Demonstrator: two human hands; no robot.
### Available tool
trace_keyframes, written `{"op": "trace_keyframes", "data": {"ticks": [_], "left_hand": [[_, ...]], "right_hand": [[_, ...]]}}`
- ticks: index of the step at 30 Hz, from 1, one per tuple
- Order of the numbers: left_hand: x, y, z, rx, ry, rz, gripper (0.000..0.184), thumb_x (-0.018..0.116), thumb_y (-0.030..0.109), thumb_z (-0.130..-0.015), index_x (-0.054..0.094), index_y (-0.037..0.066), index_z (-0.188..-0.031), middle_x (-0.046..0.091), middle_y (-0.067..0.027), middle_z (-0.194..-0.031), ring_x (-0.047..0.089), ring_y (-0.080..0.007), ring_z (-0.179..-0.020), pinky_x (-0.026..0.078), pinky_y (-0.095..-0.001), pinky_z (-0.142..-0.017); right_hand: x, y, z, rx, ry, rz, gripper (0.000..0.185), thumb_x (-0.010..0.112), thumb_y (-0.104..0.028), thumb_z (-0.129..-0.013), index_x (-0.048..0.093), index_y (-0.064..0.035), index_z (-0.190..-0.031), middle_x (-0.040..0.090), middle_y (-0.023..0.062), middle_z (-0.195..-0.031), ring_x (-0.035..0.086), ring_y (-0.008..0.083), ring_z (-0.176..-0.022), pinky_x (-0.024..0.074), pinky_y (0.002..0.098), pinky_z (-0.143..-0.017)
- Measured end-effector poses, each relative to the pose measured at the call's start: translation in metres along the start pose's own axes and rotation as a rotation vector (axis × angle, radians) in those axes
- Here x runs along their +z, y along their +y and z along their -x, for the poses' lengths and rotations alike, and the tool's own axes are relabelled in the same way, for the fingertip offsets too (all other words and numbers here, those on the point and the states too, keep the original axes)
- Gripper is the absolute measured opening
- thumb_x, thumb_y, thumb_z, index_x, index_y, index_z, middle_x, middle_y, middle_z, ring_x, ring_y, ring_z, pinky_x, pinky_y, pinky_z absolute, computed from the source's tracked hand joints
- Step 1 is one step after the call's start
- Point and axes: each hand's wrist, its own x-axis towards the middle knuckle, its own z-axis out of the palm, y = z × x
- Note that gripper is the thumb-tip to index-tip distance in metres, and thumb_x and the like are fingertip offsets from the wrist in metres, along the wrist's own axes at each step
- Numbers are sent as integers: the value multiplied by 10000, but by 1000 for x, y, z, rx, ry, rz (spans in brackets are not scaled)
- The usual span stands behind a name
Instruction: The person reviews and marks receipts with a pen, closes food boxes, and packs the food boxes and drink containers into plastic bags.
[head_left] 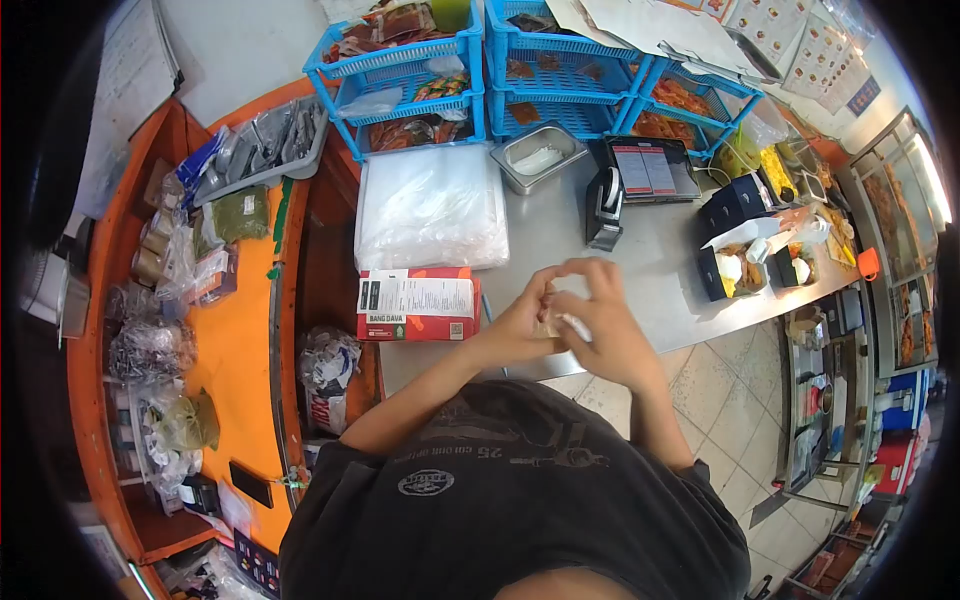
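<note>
My left hand (518,328) and my right hand (608,325) meet just above the front edge of the steel counter (545,245). Both have curled fingers closing on a small pale, partly see-through item (572,325). Fingers cover most of it, so its kind is unclear. Left of my hands lies a red box (415,325) with a white printed label, and a thin blue pen-like stick (487,306) beside it. Behind the box sits a stack of clear plastic bags (430,210). A black tape dispenser (604,208) stands beyond my right hand.
Blue tiered baskets (400,62) with packets line the back, near a metal pan (540,157). Open black food boxes (733,272) are at the right. On the left, an orange counter (238,340) carries a phone (250,484) and a grey cutlery tray (262,150).
</note>
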Motion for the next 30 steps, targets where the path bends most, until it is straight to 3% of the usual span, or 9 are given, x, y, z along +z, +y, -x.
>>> {"op": "trace_keyframes", "data": {"ticks": [5,9,12,15,18,24,27,29,30], "left_hand": [[-10,1,-3,-73,9,-168,560,417,106,-980,119,50,-1451,484,-90,-934,480,-149,-861,398,-310,-828],[-8,18,0,-19,36,-235,620,383,163,-1005,3,40,-1479,527,-117,-1086,503,-187,-1036,363,-329,-951],[-7,28,0,-5,53,-347,509,347,169,-1015,101,47,-1443,586,-147,-1053,585,-247,-945,431,-398,-871],[-22,48,-9,-315,-56,-585,360,364,195,-1020,285,38,-1333,587,-111,-982,592,-211,-917,456,-353,-816],[-35,24,-14,-435,-110,106,239,395,227,-1017,433,27,-1143,595,-58,-941,578,-150,-840,462,-288,-782],[-39,3,-2,-305,-177,188,171,521,197,-978,487,53,-893,548,-11,-853,536,-98,-775,448,-256,-687],[-39,8,1,-194,-236,67,123,579,86,-907,491,39,-836,553,-46,-830,559,-140,-754,449,-271,-673],[-35,22,0,-8,-253,-473,108,601,43,-839,495,29,-822,552,-82,-827,572,-196,-746,460,-299,-660],[-35,27,-3,95,-253,-749,116,613,21,-805,497,23,-816,551,-100,-826,578,-223,-742,465,-313,-653]], "right_hand": [[4,6,-11,123,191,-46,216,600,40,-727,616,-8,-937,509,172,-1162,469,361,-1076,417,419,-888],[24,32,-5,206,108,-270,212,602,71,-740,630,7,-940,584,160,-961,583,289,-854,471,360,-743],[44,43,-2,244,166,-346,125,625,59,-775,634,25,-896,617,108,-759,607,181,-642,471,280,-594],[55,46,2,376,273,-467,50,637,48,-784,633,28,-830,628,90,-721,604,147,-622,467,262,-583],[52,35,7,469,386,-552,29,645,39,-787,636,16,-772,633,77,-700,590,122,-595,465,250,-579],[40,29,21,256,19,-466,23,671,-4,-769,651,-3,-757,642,78,-767,606,160,-798,473,296,-722],[47,54,12,249,41,-681,165,564,-159,-907,618,-13,-963,630,72,-928,572,171,-925,433,302,-836],[66,68,5,396,53,-1120,260,474,-233,-976,575,-18,-1080,608,60,-1002,565,165,-907,426,284,-831],[74,80,7,375,-52,-1032,361,363,-305,-1020,512,-15,-1176,572,40,-1051,551,138,-878,436,269,-799]]}}
